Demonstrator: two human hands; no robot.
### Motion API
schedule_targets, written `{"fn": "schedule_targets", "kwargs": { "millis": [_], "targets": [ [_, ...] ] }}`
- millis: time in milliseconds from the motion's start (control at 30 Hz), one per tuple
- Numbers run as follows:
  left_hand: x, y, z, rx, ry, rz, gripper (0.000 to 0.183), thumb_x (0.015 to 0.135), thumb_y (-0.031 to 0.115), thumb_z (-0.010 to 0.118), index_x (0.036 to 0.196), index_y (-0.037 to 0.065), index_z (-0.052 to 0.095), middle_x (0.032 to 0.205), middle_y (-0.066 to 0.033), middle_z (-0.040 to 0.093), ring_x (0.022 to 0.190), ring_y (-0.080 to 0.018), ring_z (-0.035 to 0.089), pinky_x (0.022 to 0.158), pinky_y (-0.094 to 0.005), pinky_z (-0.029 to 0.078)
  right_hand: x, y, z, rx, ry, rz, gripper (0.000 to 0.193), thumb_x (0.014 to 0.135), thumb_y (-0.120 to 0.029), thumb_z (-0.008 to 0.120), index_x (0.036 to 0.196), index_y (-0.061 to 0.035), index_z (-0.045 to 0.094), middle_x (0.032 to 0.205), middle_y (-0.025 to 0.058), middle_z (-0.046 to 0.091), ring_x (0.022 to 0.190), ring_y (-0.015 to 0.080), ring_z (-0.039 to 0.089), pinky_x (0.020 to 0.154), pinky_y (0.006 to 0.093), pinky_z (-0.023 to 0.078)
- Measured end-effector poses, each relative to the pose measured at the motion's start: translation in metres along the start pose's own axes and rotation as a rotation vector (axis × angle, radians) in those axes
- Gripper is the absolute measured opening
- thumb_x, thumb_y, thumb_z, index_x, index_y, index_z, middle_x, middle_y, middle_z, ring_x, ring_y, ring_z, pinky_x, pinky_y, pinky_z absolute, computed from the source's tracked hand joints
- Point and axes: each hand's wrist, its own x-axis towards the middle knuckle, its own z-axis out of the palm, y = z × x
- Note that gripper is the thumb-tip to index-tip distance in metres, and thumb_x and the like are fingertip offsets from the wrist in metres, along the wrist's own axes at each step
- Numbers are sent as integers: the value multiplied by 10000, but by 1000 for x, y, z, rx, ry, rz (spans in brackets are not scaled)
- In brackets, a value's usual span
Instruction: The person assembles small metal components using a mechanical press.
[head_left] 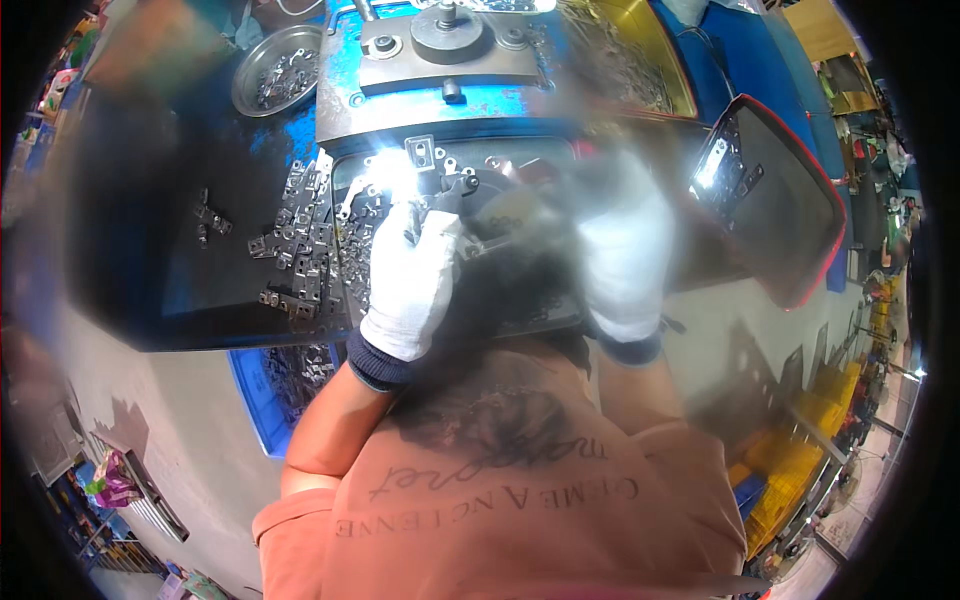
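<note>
My left hand [412, 285], in a white glove with a dark cuff, is closed around a dark, rod-like piece with a rounded end [460, 190]; its kind is unclear. Bright glare covers part of its fingertips. Small stamped metal brackets [300, 235] lie heaped just left of this hand, some reaching beneath it. Ahead of the fingers is a square metal plate with a hole [420, 152]. My right hand [625, 240], also gloved in white, is smeared by motion over the right side of the dark work surface, so its fingers cannot be made out.
Beyond my hands stands a blue machine bed [340, 110] carrying a steel die block [450, 68]. A round metal bowl [238, 85] of small parts sits far left, a yellow bin [685, 85] far right. At right is a red-edged dark tray [800, 215]; below left, a blue crate [252, 405].
</note>
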Motion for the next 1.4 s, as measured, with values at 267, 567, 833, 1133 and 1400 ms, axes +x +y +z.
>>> {"fn": "schedule_targets", "kwargs": {
  "millis": [267,567,833,1133,1400],
  "targets": [
    [1,-3,0,12,11,63,157,913,142,505,1030,38,510,672,-13,542,531,-41,445,471,-182,367,-6,14,1,-317,-27,-10,131,843,-5,588,964,37,560,761,71,628,615,60,565,498,180,428],
    [1,-11,8,39,52,102,189,914,91,477,1088,25,510,808,-28,568,637,-71,509,541,-202,418,-24,24,15,-216,-160,211,370,921,-151,521,1267,-21,492,606,21,587,423,30,419,385,181,315],
    [4,5,3,-20,-82,75,276,856,104,595,1115,30,538,922,-8,589,773,-63,527,668,-205,442,-20,33,3,-811,-362,-429,463,759,-104,650,1179,45,524,725,133,621,553,198,577,545,300,473],
    [2,10,-15,-84,-216,-74,291,877,138,578,1142,31,525,804,20,568,624,-26,499,530,-174,407,1,5,-17,-837,-405,-566,344,689,-101,712,1019,-49,632,678,103,601,524,235,581,505,284,474],
    [-1,11,-20,-79,-390,-134,343,826,200,649,1107,31,550,744,34,537,581,-26,458,502,-173,380,2,6,-11,-1110,-710,-425,575,685,-203,731,1183,-28,503,709,100,578,667,291,586,604,362,465]
  ]
}}
